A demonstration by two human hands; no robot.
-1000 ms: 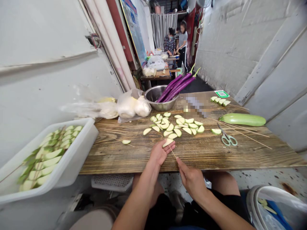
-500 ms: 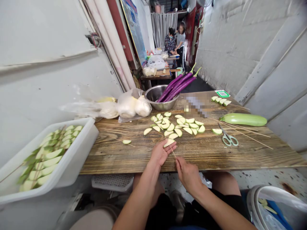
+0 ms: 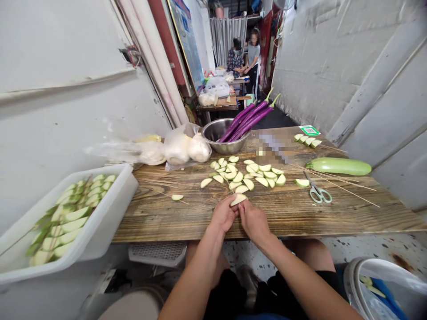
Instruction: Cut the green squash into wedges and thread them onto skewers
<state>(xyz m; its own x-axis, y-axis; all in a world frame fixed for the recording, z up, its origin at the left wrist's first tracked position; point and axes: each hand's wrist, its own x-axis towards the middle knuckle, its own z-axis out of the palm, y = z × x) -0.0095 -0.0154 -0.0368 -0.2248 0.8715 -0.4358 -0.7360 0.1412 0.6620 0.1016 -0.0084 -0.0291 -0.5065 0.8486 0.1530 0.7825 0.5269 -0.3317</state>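
My left hand (image 3: 224, 214) holds a half-moon zucchini slice (image 3: 238, 199) above the table's front edge, fingers closed around its lower side. Right beside it, my right hand (image 3: 254, 221) pinches a thin wooden skewer, which is mostly hidden by the fingers and the slice. Both hands meet at the slice. Just beyond them lies a loose pile of cut zucchini slices (image 3: 268, 174). One lone slice (image 3: 177, 197) rests to the left, another (image 3: 302, 182) to the right by the scissors (image 3: 319, 194).
A white tub (image 3: 125, 189) at left contains skewered slices. Behind the pile stand a metal bowl (image 3: 213, 141) with purple eggplants (image 3: 248, 120) and bagged white food (image 3: 176, 146). A whole zucchini (image 3: 338, 166) and bare skewers (image 3: 350, 191) lie right. Two people work far back.
My right hand has moved up and left along the skewer to the slice. My left fingers, spread flat under the slice before, have curled around it.
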